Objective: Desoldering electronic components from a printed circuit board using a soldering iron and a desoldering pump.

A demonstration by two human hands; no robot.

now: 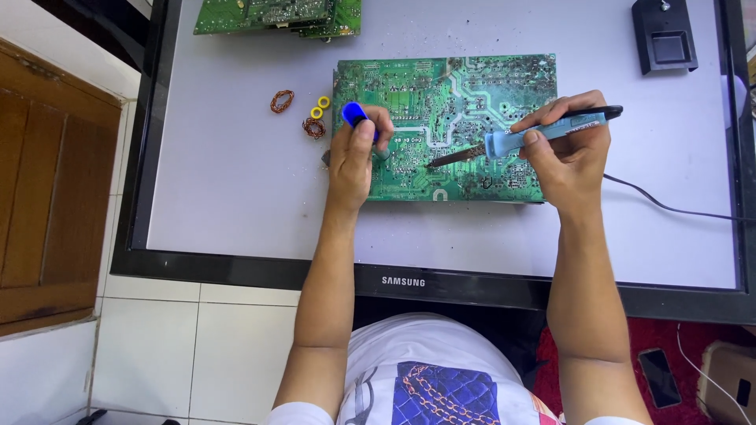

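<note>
A green circuit board (457, 86) lies solder side up on a pale flat screen panel (228, 173). My right hand (571, 153) grips a blue-handled soldering iron (543, 130), its dark tip touching the board near the middle. On the board's left edge rests my left hand (352, 157), closed around a tool with a blue rounded end (353, 115).
Two copper wire coils (282, 101) and small yellow rings (323, 102) lie left of the board. A second green board (276, 16) sits at the top. A black stand (665, 35) is at top right. The iron's cord (669, 208) trails right. A phone (660, 378) lies on the red floor mat.
</note>
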